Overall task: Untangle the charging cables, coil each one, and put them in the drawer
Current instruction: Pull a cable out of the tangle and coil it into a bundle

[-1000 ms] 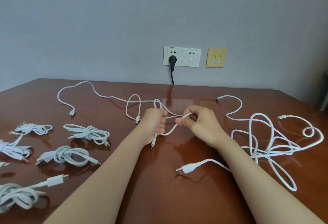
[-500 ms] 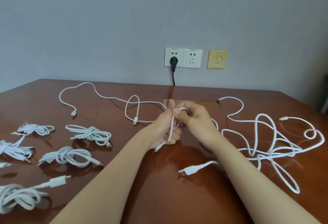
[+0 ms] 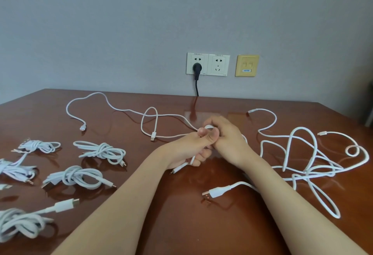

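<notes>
coil step | left hand (image 3: 187, 149) grips white charging cable (image 3: 182, 166), right hand (image 3: 228, 139) fingers pinch it | light, limp, springy; hold near connector (image 3: 174, 171)

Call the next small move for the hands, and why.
Probably the right hand winds another turn round the left hand. The left hand grips a cable with one loop over its fingers and the plug end hanging below, while more white cable appears to lie slack across the table.
</notes>
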Available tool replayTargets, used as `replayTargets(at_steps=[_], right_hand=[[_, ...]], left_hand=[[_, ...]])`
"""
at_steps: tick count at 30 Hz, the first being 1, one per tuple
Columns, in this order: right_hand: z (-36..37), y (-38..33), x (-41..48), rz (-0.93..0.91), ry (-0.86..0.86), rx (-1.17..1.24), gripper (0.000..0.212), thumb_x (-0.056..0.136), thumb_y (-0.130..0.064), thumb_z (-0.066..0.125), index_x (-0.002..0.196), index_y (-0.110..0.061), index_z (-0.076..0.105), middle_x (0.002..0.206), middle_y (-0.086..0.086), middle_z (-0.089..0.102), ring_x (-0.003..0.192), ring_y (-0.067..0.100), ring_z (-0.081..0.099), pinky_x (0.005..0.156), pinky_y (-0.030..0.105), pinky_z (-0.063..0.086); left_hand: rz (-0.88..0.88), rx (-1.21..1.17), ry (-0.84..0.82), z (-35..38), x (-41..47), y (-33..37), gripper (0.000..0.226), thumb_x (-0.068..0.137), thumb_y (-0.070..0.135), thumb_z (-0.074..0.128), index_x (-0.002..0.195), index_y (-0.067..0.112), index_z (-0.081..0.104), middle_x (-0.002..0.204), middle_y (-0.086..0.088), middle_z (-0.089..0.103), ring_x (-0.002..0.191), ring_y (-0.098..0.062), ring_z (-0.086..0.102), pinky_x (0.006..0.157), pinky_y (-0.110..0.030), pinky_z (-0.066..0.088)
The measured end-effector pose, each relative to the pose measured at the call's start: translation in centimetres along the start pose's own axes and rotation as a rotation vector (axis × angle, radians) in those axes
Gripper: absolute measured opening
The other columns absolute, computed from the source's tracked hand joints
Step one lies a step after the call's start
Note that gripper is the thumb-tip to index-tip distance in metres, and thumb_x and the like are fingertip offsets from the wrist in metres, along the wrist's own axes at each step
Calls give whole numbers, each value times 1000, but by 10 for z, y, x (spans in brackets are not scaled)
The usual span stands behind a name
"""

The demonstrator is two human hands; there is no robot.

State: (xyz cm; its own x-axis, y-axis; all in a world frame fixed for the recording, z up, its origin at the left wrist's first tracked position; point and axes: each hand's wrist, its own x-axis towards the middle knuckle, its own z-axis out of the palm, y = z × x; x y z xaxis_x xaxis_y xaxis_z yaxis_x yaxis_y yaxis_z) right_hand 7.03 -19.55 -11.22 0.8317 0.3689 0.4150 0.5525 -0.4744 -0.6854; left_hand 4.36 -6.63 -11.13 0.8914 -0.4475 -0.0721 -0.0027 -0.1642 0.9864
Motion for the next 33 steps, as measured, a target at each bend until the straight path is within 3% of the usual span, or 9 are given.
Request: replayTargets(at_steps=[3, 6, 9, 13, 17, 21, 26, 30, 33], right_hand=[[1, 0, -1, -29, -6, 55, 8, 86, -14, 58, 80, -9, 56, 76, 15, 63, 67, 13, 49, 59, 27, 40], [1, 0, 0, -24, -9, 90, 12, 85, -11, 57, 74, -8, 55, 64, 3, 61, 61, 4, 49, 58, 23, 40], [1, 1, 0, 3, -28, 168, 24, 85, -1, 54, 65, -12, 50, 55, -17, 60, 65, -14, 54, 58, 11, 40], [4, 2, 3, 41, -11, 280, 29, 87, -16, 57, 60, -16, 49, 58, -8, 58, 68, 7, 58, 65, 24, 42], [5, 3, 5, 108, -12, 354, 29, 91, -14, 52, 65, -3, 52, 53, 1, 53, 51, 7, 47, 56, 22, 37], [6, 2, 5, 102, 67, 312, 37, 94, -17, 47, 57, -11, 47, 47, -9, 46, 49, 3, 42, 53, 17, 35], [5, 5, 5, 70, 114, 226, 48, 96, -23, 47, 49, -12, 43, 38, -10, 40, 48, 8, 37, 53, 24, 33], [-1, 3, 3, 53, 63, 149, 54, 96, -22, 48, 42, -19, 46, 34, -9, 44, 41, 3, 42, 53, 20, 36], [-3, 0, 3, 9, 43, 45, 48, 95, -22, 49, 48, -15, 44, 35, -10, 45, 38, 2, 44, 48, 14, 32]], left_hand=[[32, -11, -29, -1, 0, -3, 87, 24, 87, 61, 67, 19, 30, 44, 13, 31, 37, 0, 28, 38, -11, 27], [29, 2, -31, -2, 0, -5, 87, 28, 88, 59, 71, 16, 36, 44, 12, 36, 43, -5, 54, 44, -14, 43], [31, 30, -27, -2, -2, -3, 81, 35, 88, 52, 68, 16, 36, 45, 12, 34, 33, -2, 38, 34, -14, 32], [-10, -22, -43, -2, -4, 1, 61, 56, 75, 38, 66, 15, 36, 44, 9, 29, 27, 1, 19, 29, -12, 13], [-57, -147, -70, -3, -4, 3, 65, 68, 75, 19, 64, 14, 39, 42, 7, 26, 27, 0, 17, 30, -13, 10], [-83, -207, -44, -3, -3, 3, 67, 82, 69, 12, 63, 12, 40, 40, 6, 24, 26, -2, 17, 30, -13, 11], [-69, -131, -5, 1, 0, 2, 57, 96, 54, 13, 69, 12, 41, 42, 5, 31, 28, -3, 22, 30, -13, 18], [-91, -190, -122, -3, -4, 1, 34, 101, 26, 24, 80, 10, 45, 55, 6, 55, 45, -7, 53, 47, -18, 46], [-109, -242, -144, -5, -8, 3, 28, 101, 16, 27, 79, 10, 44, 50, 8, 45, 42, -6, 46, 44, -18, 42]])
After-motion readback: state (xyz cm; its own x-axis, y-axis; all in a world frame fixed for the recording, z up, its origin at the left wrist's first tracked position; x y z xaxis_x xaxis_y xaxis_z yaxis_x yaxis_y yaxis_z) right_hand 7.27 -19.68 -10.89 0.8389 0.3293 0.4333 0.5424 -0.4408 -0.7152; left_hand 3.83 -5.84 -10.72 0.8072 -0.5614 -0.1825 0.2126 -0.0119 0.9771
